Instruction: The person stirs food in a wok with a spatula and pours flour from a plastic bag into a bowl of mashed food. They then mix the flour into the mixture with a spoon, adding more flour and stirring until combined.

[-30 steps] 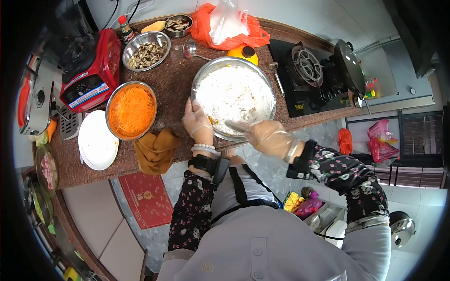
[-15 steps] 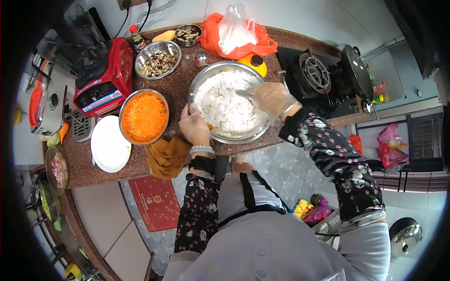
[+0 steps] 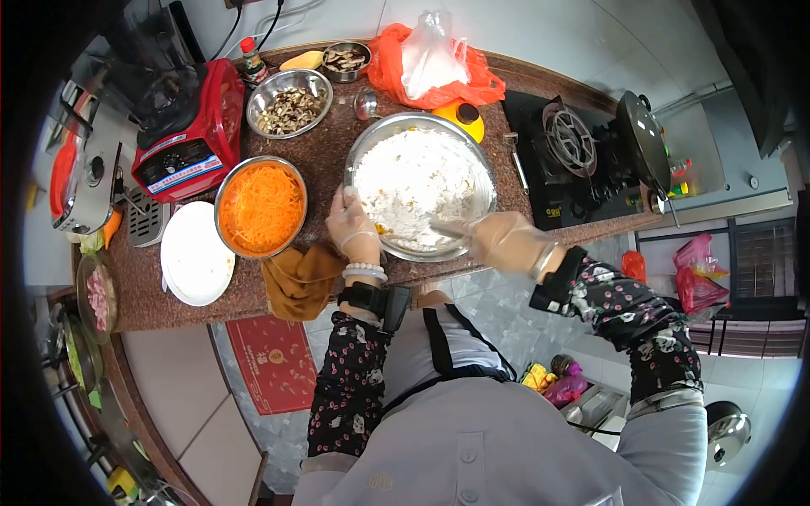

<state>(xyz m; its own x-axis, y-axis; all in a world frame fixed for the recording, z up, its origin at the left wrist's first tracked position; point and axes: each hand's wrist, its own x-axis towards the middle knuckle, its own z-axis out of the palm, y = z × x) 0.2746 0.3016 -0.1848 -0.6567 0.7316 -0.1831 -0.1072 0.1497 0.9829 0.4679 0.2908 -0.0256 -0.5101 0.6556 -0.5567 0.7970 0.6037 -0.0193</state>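
Note:
A large metal mixing bowl (image 3: 488, 198) stands on the counter in front of me, filled with white flour (image 3: 409, 190) that has yellowish bits showing through it. My left hand (image 3: 353, 232), in a clear plastic glove, grips the bowl's left rim. My right hand (image 3: 506, 240), gloved too, is closed around a greyish stirring utensil (image 3: 449, 227) at the bowl's lower right. The utensil's tip sits in the flour, so its exact kind is hidden. Left of the bowl is a metal bowl of shredded carrot (image 3: 261, 208). A brown cloth (image 3: 302, 282) lies beside my left wrist.
A bowl of chopped mushrooms (image 3: 289, 110), a small bowl of dark strips (image 3: 345, 61), and a red bag (image 3: 472, 84) stand behind. A white plate (image 3: 198, 291) and red blender (image 3: 190, 156) are left. At right are a gas stove (image 3: 569, 135) and a yellow container (image 3: 472, 126).
My right hand has moved down toward the bowl's near right edge, dragging the utensil through the flour. More yellowish bits show in the flour. My left hand stays at the rim.

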